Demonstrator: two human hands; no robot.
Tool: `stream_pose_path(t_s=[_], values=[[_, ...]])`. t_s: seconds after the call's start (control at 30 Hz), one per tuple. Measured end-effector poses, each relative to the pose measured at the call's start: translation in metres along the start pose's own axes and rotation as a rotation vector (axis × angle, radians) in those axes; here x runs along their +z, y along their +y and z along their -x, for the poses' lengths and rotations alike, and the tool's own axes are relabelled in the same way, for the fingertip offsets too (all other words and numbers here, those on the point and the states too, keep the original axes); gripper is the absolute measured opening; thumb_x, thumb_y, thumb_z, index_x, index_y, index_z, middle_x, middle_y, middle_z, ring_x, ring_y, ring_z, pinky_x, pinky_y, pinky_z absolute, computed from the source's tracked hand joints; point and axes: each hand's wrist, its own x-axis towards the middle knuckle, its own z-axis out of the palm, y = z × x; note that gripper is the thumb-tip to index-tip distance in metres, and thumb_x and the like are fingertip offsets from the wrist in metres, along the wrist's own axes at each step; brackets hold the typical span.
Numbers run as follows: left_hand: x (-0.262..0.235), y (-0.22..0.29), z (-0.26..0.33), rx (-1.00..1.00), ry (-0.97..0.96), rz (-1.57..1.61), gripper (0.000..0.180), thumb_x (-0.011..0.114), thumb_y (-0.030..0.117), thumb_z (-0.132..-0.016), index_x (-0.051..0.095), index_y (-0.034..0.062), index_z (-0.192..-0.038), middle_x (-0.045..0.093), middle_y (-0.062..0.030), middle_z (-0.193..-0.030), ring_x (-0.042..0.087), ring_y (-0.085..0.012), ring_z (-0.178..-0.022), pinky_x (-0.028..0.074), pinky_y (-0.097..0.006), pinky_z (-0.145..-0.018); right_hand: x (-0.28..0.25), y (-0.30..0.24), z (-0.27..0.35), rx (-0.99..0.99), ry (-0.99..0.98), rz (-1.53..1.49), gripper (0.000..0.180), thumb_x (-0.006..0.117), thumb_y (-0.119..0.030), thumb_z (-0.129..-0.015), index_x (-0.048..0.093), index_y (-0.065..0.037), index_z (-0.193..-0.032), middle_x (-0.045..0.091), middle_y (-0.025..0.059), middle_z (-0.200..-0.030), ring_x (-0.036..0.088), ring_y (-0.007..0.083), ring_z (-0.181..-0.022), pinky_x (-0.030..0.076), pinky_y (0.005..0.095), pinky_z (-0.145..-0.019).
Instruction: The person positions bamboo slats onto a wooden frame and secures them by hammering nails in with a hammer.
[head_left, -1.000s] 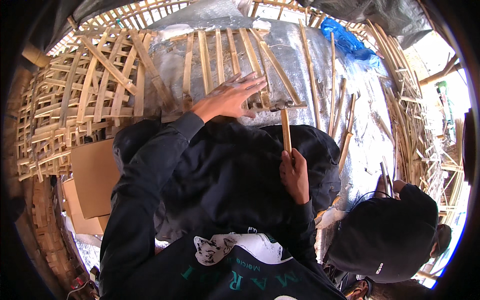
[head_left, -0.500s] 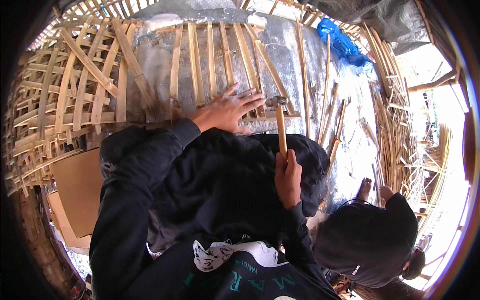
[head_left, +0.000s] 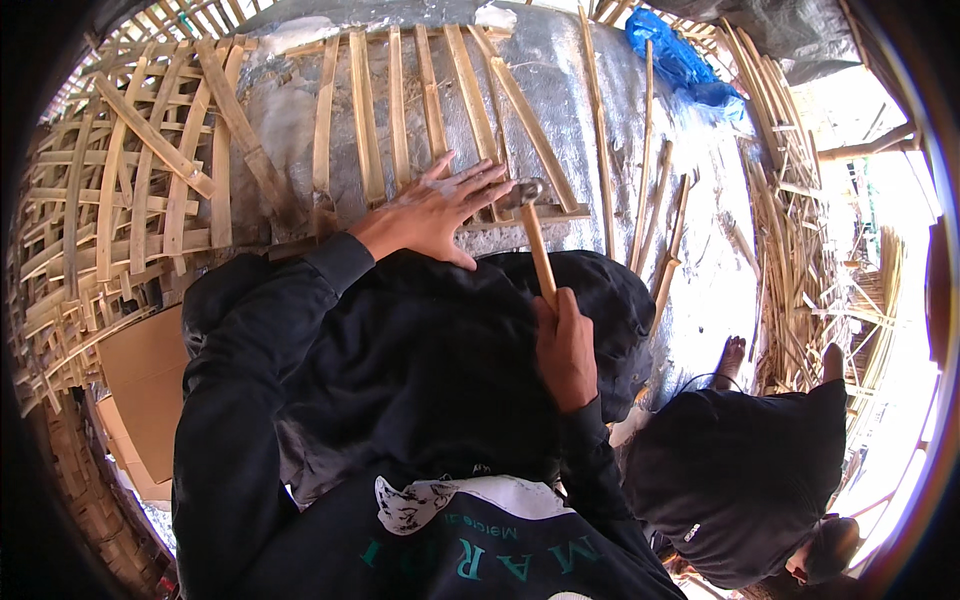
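My left hand [head_left: 432, 208] lies with fingers spread over the near ends of several bamboo strips [head_left: 367, 120], set side by side with gaps between them. In my right hand [head_left: 567, 350] is a hammer [head_left: 539, 250], gripped low on its wooden handle. The hammer's metal head is right beside my left fingertips, above the near bamboo crosspiece [head_left: 545, 216]; whether it touches the wood I cannot tell. A slanting strip [head_left: 532, 130] meets this crosspiece to the right of the hammer head. Under my left palm the strip ends are hidden.
A woven bamboo lattice [head_left: 150, 190] stands at the left, above a cardboard sheet [head_left: 145, 385]. Loose bamboo sticks [head_left: 655, 200] lie on the grey sheeting [head_left: 715, 240]. Blue plastic [head_left: 685, 70] is at the far right. Another person in black [head_left: 740, 470] sits close at my right, near piled bamboo strips [head_left: 795, 280].
The hammer head has come left toward my left fingertips, and the handle now tilts left. My left hand stays spread on the strips. The whole view has shifted slightly.
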Motion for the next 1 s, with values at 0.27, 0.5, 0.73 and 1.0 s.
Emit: stream_pose_path(t_s=[0.27, 0.5, 0.73, 1.0], values=[[0.002, 0.008, -0.004, -0.035, -0.008, -0.013, 0.13, 0.089, 0.058, -0.068, 0.017, 0.0202, -0.171, 0.02, -0.0063, -0.176, 0.021, -0.0233, -0.162, 0.014, -0.063, -0.131, -0.002, 0.014, -0.001, 0.05, -0.024, -0.04, 0.02, 0.059, -0.016, -0.109, 0.048, -0.001, -0.102, 0.058, 0.0303, -0.075, 0.057, 0.0531, -0.071, 0.039, 0.0539, -0.057], [0.006, 0.006, -0.006, -0.015, -0.004, -0.051, 0.135, 0.087, 0.063, -0.068, 0.01, 0.0209, -0.171, 0.021, -0.005, -0.176, 0.021, -0.0235, -0.162, 0.014, -0.063, -0.13, 0.007, 0.024, 0.004, 0.01, -0.018, 0.087, 0.022, 0.059, -0.014, -0.108, 0.043, -0.002, -0.102, 0.059, 0.0336, -0.077, 0.061, 0.0548, -0.074, 0.043, 0.058, -0.057], [0.005, 0.004, -0.006, -0.033, -0.011, -0.029, 0.14, 0.087, 0.061, -0.069, 0.006, 0.0112, -0.171, 0.02, -0.0094, -0.176, 0.02, -0.0239, -0.163, 0.016, -0.06, -0.131, 0.01, 0.015, 0.002, 0.073, 0.025, 0.014, 0.021, 0.059, -0.014, -0.108, 0.043, -0.002, -0.104, 0.06, 0.0319, -0.075, 0.062, 0.0526, -0.07, 0.041, 0.0578, -0.055], [0.005, 0.005, -0.004, -0.04, 0.0, 0.029, 0.137, 0.089, 0.056, -0.068, 0.01, 0.012, -0.171, 0.022, -0.0103, -0.176, 0.019, -0.0235, -0.163, 0.014, -0.058, -0.131, 0.011, 0.009, 0.002, 0.105, 0.035, -0.059, 0.019, 0.06, -0.013, -0.106, 0.045, -0.003, -0.105, 0.061, 0.0311, -0.076, 0.063, 0.0526, -0.075, 0.044, 0.0587, -0.059]])
